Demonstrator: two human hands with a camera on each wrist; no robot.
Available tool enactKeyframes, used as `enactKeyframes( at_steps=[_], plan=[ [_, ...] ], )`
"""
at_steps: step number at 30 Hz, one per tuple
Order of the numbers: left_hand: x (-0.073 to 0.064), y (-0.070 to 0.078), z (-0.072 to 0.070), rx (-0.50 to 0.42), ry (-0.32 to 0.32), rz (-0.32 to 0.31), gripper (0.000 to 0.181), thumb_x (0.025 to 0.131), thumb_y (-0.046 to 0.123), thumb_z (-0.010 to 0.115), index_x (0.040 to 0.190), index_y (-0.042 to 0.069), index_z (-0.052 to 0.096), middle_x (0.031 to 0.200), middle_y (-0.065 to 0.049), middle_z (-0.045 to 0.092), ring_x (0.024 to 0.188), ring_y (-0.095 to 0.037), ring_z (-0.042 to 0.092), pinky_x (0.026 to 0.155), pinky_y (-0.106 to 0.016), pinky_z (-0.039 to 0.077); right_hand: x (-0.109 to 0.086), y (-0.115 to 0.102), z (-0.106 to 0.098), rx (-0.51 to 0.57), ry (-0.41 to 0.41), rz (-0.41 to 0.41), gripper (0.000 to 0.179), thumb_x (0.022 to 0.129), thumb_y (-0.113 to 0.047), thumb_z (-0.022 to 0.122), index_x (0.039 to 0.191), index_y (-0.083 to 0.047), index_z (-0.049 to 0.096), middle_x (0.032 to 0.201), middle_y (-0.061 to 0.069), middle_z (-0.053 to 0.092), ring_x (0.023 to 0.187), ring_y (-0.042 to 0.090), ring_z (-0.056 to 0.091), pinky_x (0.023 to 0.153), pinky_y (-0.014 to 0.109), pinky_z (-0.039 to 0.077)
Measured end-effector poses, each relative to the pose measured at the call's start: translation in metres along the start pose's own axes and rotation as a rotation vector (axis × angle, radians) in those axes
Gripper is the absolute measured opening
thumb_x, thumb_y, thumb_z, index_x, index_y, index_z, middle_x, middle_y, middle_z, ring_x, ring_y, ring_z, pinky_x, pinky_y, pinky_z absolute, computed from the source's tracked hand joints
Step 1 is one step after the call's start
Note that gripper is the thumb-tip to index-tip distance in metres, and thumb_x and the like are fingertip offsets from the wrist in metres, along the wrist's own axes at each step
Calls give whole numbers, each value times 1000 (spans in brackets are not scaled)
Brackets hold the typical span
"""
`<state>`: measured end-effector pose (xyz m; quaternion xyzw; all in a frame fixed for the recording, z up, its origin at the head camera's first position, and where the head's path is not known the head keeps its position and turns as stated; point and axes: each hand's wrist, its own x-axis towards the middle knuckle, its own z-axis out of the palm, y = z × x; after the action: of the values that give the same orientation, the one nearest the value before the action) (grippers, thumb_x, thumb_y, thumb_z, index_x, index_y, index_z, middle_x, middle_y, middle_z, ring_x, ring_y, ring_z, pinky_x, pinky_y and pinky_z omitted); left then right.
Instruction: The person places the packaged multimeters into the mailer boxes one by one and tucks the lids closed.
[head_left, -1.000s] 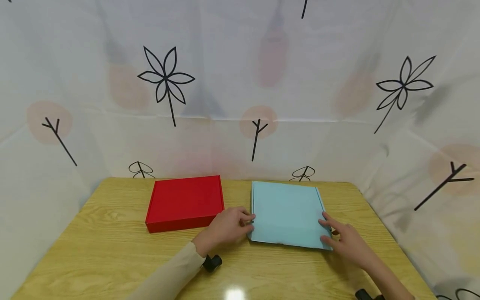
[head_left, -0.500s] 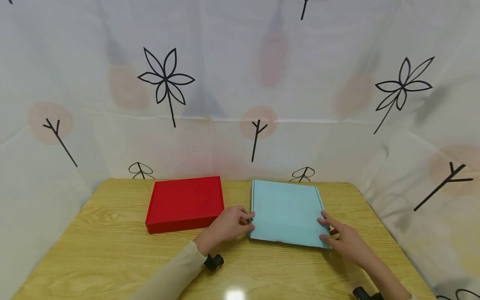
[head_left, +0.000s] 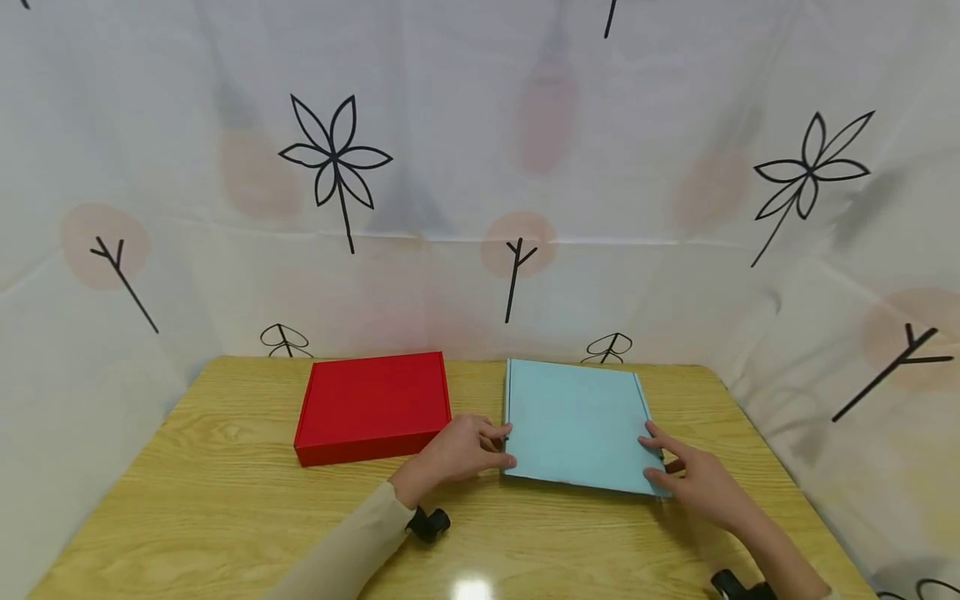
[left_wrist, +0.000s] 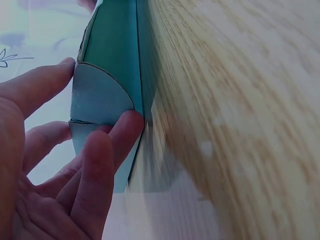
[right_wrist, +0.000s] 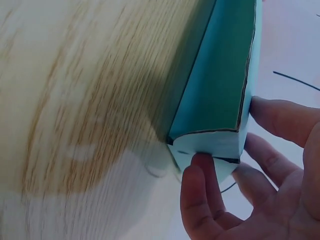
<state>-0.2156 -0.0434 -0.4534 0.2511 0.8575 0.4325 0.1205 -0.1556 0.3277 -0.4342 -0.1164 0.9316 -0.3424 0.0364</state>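
A light blue cardboard box [head_left: 577,425] lies on the table, its lid down over the top. My left hand [head_left: 459,450] holds its left front corner, thumb and fingers bent around it. The right front corner is held by my right hand [head_left: 701,485] in the same way. Along the front, the left wrist view shows a curved side flap [left_wrist: 97,92] under my fingers and a gap beneath the lid edge. The right wrist view shows the matching side flap [right_wrist: 210,144], with a fingertip against it. The box's contents are hidden.
A red cardboard box [head_left: 375,408], shut, lies to the left of the blue one, just behind my left hand. The wooden table [head_left: 225,517] reaches back to a white cloth [head_left: 450,167] printed with black flowers, which also hangs at both sides.
Almost nothing differs. Both hands keep their places at the blue box's front corners; my left thumb has shifted slightly further onto the lid's corner.
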Motion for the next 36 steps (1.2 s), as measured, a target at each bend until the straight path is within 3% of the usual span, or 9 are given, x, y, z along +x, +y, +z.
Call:
enactKeyframes(
  at_steps=[4,9,17,26,36],
  plan=[
    [0,1,1,-45,5,-7,58,83,34,82,134,13,63,115,4,69,82,-5,65,50,-25,46,-1,1,-3,33,-18,3,60,94,-32,69,143,-3,52,158,18,31,95,24,63,65,27,52],
    [0,1,2,-57,4,3,51,83,32,82,128,12,68,132,3,63,83,-5,65,54,-26,51,-1,2,-3,45,-18,-8,61,95,-33,69,144,-3,50,158,18,31,96,25,64,66,27,52],
    [-2,1,3,-37,0,14,57,84,32,81,134,12,62,134,3,62,84,-4,65,53,-27,51,-2,5,-2,65,-9,-23,59,95,-32,68,144,-3,51,158,18,32,90,17,66,65,27,52],
    [-3,3,3,26,0,19,59,84,32,81,136,13,61,99,9,72,75,-4,63,50,-26,49,-2,3,-1,75,-19,15,58,94,-31,71,141,-3,54,159,18,29,93,21,63,67,28,53],
    [-3,6,3,78,22,-4,55,83,29,83,132,15,64,122,4,69,73,-3,61,51,-24,48,-1,4,0,66,-5,-4,57,93,-28,72,140,-2,54,159,18,28,93,23,62,66,27,52]
  ],
)
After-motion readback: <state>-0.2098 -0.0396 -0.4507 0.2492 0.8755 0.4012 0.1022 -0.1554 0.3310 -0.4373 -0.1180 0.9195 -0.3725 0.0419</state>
